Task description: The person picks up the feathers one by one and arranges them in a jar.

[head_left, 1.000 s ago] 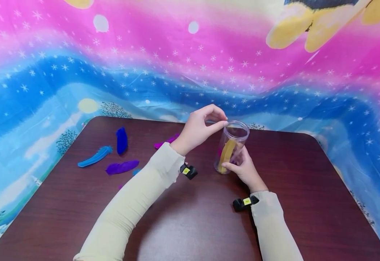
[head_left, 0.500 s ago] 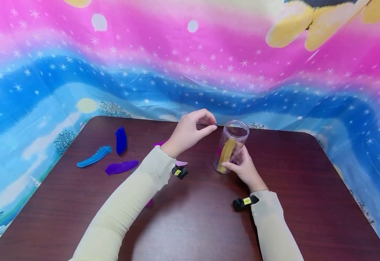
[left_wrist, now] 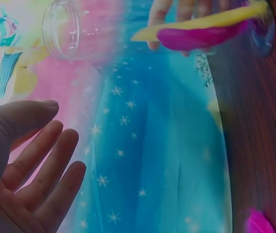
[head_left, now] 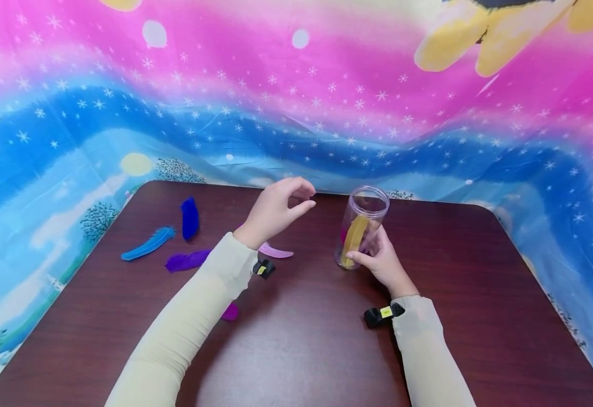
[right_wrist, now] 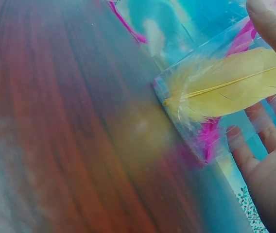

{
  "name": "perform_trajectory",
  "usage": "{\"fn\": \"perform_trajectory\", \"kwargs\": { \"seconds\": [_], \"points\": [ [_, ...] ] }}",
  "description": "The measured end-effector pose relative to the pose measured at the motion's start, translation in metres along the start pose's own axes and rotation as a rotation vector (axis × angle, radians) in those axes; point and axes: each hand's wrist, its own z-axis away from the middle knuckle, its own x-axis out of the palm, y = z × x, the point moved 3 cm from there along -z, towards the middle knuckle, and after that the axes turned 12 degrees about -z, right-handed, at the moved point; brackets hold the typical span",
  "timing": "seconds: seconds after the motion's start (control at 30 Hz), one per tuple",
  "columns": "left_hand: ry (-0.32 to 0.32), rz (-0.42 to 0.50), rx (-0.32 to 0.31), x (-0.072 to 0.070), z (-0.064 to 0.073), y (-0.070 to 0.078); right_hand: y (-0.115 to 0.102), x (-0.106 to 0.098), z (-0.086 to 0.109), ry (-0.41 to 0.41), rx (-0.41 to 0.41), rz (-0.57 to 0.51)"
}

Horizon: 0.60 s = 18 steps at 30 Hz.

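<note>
A clear plastic jar [head_left: 369, 210] without a lid stands upright on the table, with a yellow feather [right_wrist: 235, 87] and a magenta feather [left_wrist: 191, 40] inside. My right hand [head_left: 385, 268] grips its lower part, thumb in front and fingers behind. Left of the jar and apart from it, my left hand [head_left: 278, 206] hovers above the table. Its fingers are loosely bent, thumb apart from them, and nothing shows between them in the left wrist view. Below that hand lies a pale pink feather [head_left: 276, 251].
On the left of the brown table [head_left: 296, 350] lie a dark blue feather [head_left: 190, 220], a light blue feather [head_left: 148, 244] and a purple feather [head_left: 186, 260]. A magenta feather [head_left: 230, 311] is partly hidden by the left sleeve. A patterned cloth [head_left: 255, 130] hangs behind.
My left hand has moved left, away from the jar's rim where its fingers were. The pale pink feather has come into sight. My right hand and the jar have stayed in place.
</note>
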Motion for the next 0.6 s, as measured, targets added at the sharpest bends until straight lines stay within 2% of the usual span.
{"fn": "perform_trajectory", "kwargs": {
  "seconds": [0.27,0.6],
  "points": [
    [-0.067,-0.090,-0.008,-0.004,0.010,-0.011,0.002,0.001,0.001,0.007,0.032,-0.003],
    [-0.096,-0.332,-0.085,-0.014,0.023,-0.033,0.000,-0.001,0.000,-0.010,-0.004,0.003]
  ]
}}
